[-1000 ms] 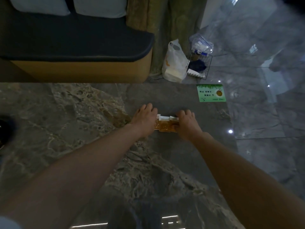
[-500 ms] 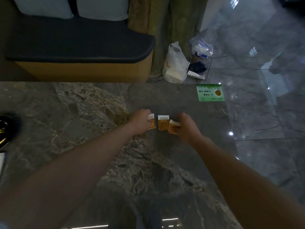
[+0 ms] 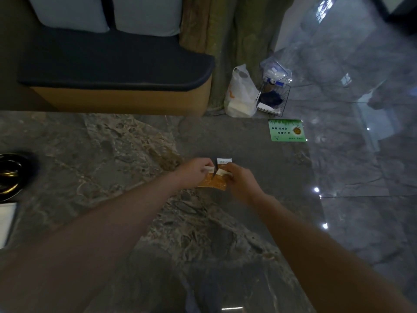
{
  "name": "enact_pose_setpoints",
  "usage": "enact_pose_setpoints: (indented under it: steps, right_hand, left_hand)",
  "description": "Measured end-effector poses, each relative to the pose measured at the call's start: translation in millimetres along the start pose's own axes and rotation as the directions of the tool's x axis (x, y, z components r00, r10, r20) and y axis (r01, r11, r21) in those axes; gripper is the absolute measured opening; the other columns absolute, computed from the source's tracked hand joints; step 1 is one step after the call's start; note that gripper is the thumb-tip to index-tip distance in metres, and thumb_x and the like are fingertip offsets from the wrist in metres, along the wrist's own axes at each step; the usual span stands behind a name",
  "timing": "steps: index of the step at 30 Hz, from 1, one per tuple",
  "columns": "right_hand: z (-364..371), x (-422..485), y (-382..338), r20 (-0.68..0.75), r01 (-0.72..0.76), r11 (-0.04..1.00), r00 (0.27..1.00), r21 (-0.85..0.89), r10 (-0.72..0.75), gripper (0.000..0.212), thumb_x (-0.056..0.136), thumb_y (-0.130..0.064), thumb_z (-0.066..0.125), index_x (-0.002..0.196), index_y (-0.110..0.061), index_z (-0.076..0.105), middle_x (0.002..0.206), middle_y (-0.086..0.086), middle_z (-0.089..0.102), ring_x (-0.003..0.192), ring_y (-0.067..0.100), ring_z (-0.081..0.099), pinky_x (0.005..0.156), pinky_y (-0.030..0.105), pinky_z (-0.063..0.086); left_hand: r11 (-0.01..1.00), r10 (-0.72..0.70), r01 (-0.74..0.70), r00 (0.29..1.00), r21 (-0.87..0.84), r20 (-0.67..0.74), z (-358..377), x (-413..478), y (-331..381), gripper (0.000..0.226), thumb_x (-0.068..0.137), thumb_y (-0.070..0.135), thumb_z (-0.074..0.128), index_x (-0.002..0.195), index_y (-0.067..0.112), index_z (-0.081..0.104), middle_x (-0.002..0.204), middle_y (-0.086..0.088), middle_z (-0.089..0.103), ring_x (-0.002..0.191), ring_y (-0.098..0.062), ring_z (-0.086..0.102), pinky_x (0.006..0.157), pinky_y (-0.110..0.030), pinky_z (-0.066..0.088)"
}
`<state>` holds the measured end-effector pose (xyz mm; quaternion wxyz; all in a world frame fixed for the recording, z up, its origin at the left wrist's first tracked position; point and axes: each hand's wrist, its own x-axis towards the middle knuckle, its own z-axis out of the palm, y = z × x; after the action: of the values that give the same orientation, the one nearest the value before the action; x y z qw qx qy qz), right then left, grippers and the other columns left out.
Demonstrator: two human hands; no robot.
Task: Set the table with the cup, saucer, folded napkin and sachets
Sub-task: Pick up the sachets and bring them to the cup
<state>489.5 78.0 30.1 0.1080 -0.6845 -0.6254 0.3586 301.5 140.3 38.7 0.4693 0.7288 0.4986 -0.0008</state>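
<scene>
Three orange sachets with white tops lie close together on the dark marble table (image 3: 112, 154). My left hand (image 3: 194, 171) pinches the left sachet (image 3: 207, 180) by its white top. My right hand (image 3: 239, 177) grips the right sachet (image 3: 220, 182), which overlaps the left one. The third sachet (image 3: 224, 161) lies just behind them, mostly covered by my right hand. At the far left edge sits a dark glossy cup (image 3: 10, 175), and a white folded napkin (image 3: 6, 222) lies below it, both cut off by the frame.
A green card (image 3: 286, 130) lies at the table's far right corner. Beyond the table stand a bench with a dark cushion (image 3: 112, 64), a white plastic bag (image 3: 240, 93) and a wire basket (image 3: 273, 98) on the glossy floor.
The sachets were spread apart half a second ago; both hands have drawn the left and right sachets back together so they overlap in front of the middle one.
</scene>
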Motion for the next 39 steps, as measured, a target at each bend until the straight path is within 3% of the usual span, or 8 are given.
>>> enact_pose_setpoints:
  steps: [6,11,17,21,25,31,36,39]
  right_hand:
    - [8,0,-8,0.018,-0.01,0.994,1.0,-0.107,0.012,0.014,0.096,-0.018,0.056,0.109,-0.014,0.061,0.099,0.014,0.068,0.084,0.031,0.064,0.07,0.041,0.054]
    - [11,1,-9,0.003,0.01,0.995,1.0,-0.097,-0.01,0.008,0.097,-0.021,0.057,0.101,-0.015,0.06,0.088,0.009,0.065,0.077,0.029,0.061,0.06,0.033,0.041]
    - [8,2,-7,-0.046,-0.02,0.998,0.999,-0.058,0.017,0.006,0.094,-0.022,0.059,0.099,-0.02,0.062,0.091,0.003,0.067,0.078,0.021,0.062,0.063,0.032,0.047]
    - [-4,13,6,-0.212,-0.012,0.969,0.976,-0.248,-0.042,0.012,0.094,-0.015,0.058,0.107,-0.016,0.06,0.108,0.006,0.06,0.098,0.023,0.056,0.076,0.033,0.046]
    - [-4,34,5,-0.072,-0.02,0.914,0.997,-0.405,-0.011,0.039,0.092,-0.018,0.064,0.13,-0.015,0.052,0.133,0.008,0.05,0.121,0.029,0.047,0.095,0.044,0.048]
    - [1,56,2,0.041,-0.107,0.92,0.99,-0.377,0.132,0.055,0.087,-0.022,0.071,0.134,-0.009,0.046,0.138,0.017,0.043,0.126,0.036,0.041,0.101,0.044,0.043]
    - [-4,50,2,0.091,-0.059,0.929,0.991,-0.366,0.099,0.037,0.087,-0.023,0.07,0.118,-0.011,0.054,0.126,0.017,0.046,0.118,0.037,0.044,0.092,0.044,0.043]
    - [-2,39,-5,0.091,-0.049,0.964,0.993,-0.261,0.076,0.033,0.087,-0.017,0.069,0.109,-0.013,0.045,0.107,0.014,0.056,0.097,0.032,0.057,0.074,0.037,0.046]
  left_hand:
    - [0.999,0.027,-0.025,0.998,-0.022,0.058,2,-8,5,0.022,0.101,0.012,0.047,0.109,0.016,0.067,0.103,-0.006,0.068,0.092,-0.022,0.062,0.068,-0.028,0.045]
    - [0.998,0.04,-0.037,0.998,-0.059,0.052,4,-12,9,0.011,0.095,0.02,0.063,0.101,0.012,0.068,0.091,-0.008,0.069,0.076,-0.016,0.06,0.058,-0.026,0.042]
    - [1.0,0.024,-0.024,1.0,-0.018,0.002,2,-14,7,0.014,0.101,0.016,0.055,0.098,0.008,0.066,0.084,-0.004,0.062,0.076,-0.017,0.056,0.059,-0.029,0.04]
    - [1.0,-0.019,0.019,1.0,0.019,-0.012,-2,-18,1,0.015,0.102,0.021,0.054,0.102,0.012,0.067,0.093,-0.007,0.066,0.085,-0.02,0.061,0.07,-0.033,0.048]
    - [0.999,-0.032,0.031,0.999,-0.012,-0.035,-6,-24,-7,0.013,0.103,0.021,0.054,0.095,0.018,0.064,0.089,-0.002,0.063,0.082,-0.016,0.06,0.064,-0.03,0.044]
    - [0.998,-0.036,0.033,0.997,-0.044,-0.064,-14,-34,-14,0.016,0.102,0.019,0.055,0.101,0.009,0.067,0.093,-0.01,0.066,0.084,-0.02,0.06,0.07,-0.032,0.045]
    - [0.997,-0.059,0.055,0.994,-0.055,-0.091,-18,-47,-24,0.016,0.101,0.016,0.057,0.101,0.004,0.067,0.098,-0.016,0.067,0.09,-0.029,0.063,0.07,-0.034,0.048]
    - [0.995,-0.082,0.074,0.989,-0.069,-0.123,-23,-61,-30,0.017,0.101,0.018,0.057,0.102,0.004,0.068,0.098,-0.015,0.067,0.084,-0.025,0.06,0.062,-0.029,0.044]
